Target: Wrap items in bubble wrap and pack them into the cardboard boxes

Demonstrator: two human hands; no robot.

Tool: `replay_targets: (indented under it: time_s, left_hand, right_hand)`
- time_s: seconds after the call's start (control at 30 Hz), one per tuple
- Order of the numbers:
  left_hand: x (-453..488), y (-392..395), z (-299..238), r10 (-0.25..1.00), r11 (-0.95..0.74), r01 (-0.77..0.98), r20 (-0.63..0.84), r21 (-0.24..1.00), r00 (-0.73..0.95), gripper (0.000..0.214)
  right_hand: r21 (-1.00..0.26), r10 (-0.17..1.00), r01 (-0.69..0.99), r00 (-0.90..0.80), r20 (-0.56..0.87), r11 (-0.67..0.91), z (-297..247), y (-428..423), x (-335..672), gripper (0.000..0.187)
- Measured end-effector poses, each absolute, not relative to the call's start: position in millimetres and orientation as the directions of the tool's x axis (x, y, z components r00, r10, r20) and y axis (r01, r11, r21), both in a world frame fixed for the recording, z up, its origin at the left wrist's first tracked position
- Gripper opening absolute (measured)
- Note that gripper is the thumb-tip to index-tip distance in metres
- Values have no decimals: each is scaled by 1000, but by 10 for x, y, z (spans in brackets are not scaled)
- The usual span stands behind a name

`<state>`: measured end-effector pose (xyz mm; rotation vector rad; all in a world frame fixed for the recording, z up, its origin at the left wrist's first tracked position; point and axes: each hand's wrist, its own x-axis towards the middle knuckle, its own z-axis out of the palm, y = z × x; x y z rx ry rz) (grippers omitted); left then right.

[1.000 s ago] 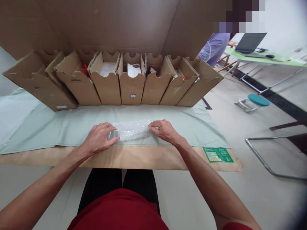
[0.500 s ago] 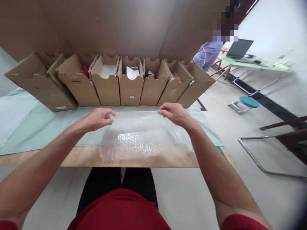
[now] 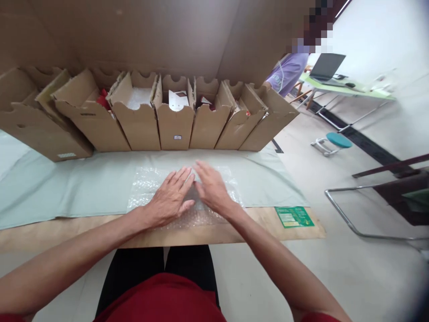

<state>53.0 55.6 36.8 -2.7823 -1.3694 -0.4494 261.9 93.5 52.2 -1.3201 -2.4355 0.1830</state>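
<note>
A clear sheet of bubble wrap (image 3: 142, 188) lies flat on the table, across the pale green cloth (image 3: 97, 183) and the bare wooden front edge. My left hand (image 3: 170, 197) rests on its middle, palm down, with the fingers outstretched. Close beside it, my right hand (image 3: 211, 185) is over the sheet too, slightly blurred, its fingers extended. The fingertips of both hands nearly meet. Neither hand grips anything, and they hide the central part of the wrap.
Behind the sheet stands a row of cardboard bins (image 3: 176, 129) with red and white items in several. A green card (image 3: 295, 217) lies at the table's right front corner. Further right are a person in a purple sleeve (image 3: 288, 74), a laptop (image 3: 327, 67) and a teal stool (image 3: 338, 140).
The bubble wrap came down flat onto the table. Both hands let go of its far edge and moved inward and nearer onto its middle. The green card is now uncovered.
</note>
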Motion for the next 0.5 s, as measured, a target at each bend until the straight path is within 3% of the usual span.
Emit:
replay_targets:
  time_s: [0.07,0.17,0.33,0.5]
  left_hand:
    - [557,572,193,809,-587,799,80,127,582,76]
    - [288,534,85,856,-508,854,-43,116,515,81]
    - [-362,345,116,957,-281,954,-44,108,287,83]
    - [-387,282,277,974,-220,967,82,128,210,79]
  right_hand:
    - [-261,833,794,-545,98,550,346,898,2453,55]
    - [-200,866,845,-500,30,495,174,879,2546,61]
    - [-108,952,947,-298,65,304,84,935,3217,61]
    - [-82,951,979,-159,266,186,256,825,3510,63]
